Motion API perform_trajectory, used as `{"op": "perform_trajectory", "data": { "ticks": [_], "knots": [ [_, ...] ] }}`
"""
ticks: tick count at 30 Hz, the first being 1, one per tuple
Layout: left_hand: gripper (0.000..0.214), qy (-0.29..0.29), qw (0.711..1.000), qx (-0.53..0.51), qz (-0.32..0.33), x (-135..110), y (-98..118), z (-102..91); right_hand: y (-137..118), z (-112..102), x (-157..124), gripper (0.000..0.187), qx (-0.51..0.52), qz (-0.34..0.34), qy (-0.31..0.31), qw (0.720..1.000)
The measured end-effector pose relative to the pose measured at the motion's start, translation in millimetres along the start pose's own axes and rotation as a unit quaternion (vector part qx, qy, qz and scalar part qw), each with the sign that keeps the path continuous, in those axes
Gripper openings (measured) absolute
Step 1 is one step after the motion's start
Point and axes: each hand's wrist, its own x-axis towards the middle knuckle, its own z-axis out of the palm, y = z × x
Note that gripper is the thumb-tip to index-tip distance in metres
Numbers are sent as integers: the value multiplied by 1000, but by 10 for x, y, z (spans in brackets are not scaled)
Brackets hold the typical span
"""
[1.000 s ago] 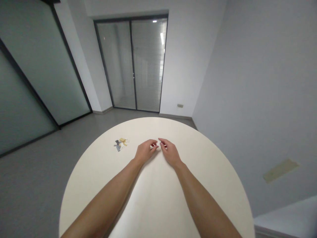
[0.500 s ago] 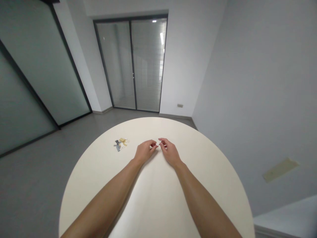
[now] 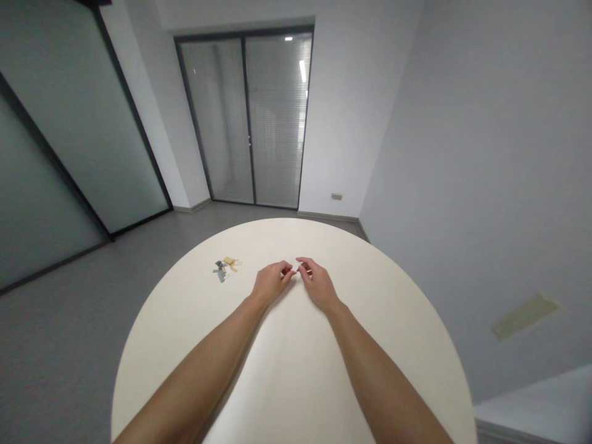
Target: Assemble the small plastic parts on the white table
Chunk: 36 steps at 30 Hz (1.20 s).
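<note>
Lying left of the hands (image 3: 272,282), small grey-yellow pieces (image 3: 223,269).

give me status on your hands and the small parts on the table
Right hand pinching a small white piece; left hand close against it, contact unclear. Small grey and yellow pieces on the round cream table, left of the hands, untouched.

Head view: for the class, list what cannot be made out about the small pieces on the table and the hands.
- Small white item between the left hand and right hand: too small in the head view, partly hidden by the fingers.
- Grey and yellow pieces on the round table: too small to identify.
- Left forearm and right forearm: cut off by the bottom edge.
</note>
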Motion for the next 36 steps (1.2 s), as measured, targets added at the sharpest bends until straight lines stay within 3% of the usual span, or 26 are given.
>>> {"op": "perform_trajectory", "data": {
  "ticks": [36],
  "knots": [
    [24,4,1000,-12,0,4,25,-8,-50,-16,-17,30,-3,-11,4,1000]
  ]
}}
